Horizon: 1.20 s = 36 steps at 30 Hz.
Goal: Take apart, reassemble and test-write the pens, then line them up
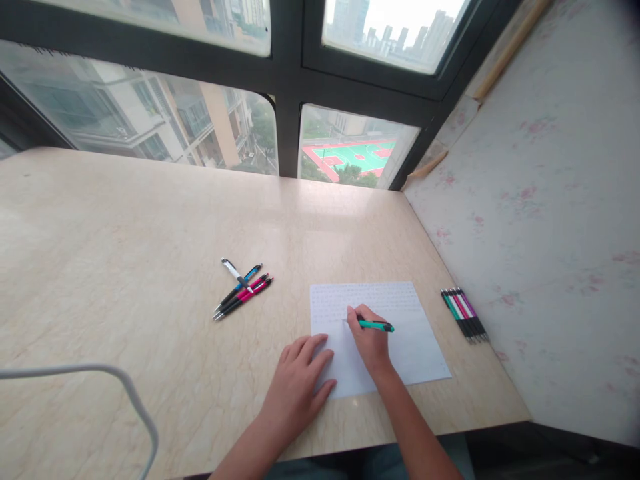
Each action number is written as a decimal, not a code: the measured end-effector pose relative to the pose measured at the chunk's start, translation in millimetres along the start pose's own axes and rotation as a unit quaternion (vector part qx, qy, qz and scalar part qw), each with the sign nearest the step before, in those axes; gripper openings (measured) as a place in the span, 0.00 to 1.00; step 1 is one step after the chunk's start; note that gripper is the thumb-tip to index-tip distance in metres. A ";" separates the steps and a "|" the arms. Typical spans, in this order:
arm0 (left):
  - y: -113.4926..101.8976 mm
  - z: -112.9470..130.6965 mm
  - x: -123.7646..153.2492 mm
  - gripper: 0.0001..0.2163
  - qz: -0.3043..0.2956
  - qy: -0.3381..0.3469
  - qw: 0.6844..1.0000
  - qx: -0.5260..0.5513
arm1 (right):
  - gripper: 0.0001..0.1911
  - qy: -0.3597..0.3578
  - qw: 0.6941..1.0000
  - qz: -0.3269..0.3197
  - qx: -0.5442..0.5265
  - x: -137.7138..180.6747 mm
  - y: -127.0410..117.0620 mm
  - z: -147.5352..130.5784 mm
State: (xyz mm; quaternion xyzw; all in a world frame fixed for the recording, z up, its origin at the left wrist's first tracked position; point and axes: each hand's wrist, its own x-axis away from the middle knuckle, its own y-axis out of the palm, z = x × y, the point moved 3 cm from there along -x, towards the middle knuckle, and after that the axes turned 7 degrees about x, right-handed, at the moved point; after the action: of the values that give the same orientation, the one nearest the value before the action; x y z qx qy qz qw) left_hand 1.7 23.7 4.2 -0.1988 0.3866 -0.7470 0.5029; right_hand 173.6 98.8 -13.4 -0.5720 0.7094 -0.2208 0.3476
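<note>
A white sheet of paper (400, 333) with faint lines of writing near its top lies on the beige marble-look table (125, 267). My right hand (369, 341) is closed around a green pen (376, 325) whose tip touches the paper near its middle. My left hand (299, 380) lies flat with fingers spread, pressing the paper's left lower corner.
Several pens, pink, blue and white, lie crossed in a small pile (243, 288) left of the paper. A neat row of several pens (465, 313) lies at the table's right edge beside a floral-papered wall (550, 233). A white cable (100, 380) curves at the lower left. Windows stand behind the table.
</note>
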 end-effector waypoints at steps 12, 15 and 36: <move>0.1 0.7 -0.9 0.15 0.004 0.001 1.000 -0.001 | 0.20 0.006 1.000 0.013 0.005 0.4 0.5 1.7; -0.3 1.2 -0.8 0.15 0.003 0.003 1.000 -0.001 | 0.20 0.003 1.000 0.017 0.012 0.5 0.2 0.4; -1.6 1.4 -0.6 0.15 0.016 0.012 1.000 0.004 | 0.20 0.136 0.965 -0.002 -0.222 -5.3 -9.4 13.7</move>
State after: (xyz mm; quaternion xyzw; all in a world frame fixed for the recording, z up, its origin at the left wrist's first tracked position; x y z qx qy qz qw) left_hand 2.0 24.1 6.3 -0.1817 0.3932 -0.7426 0.5109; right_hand 190.6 102.7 -14.5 -0.6007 0.7803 -0.1340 0.1115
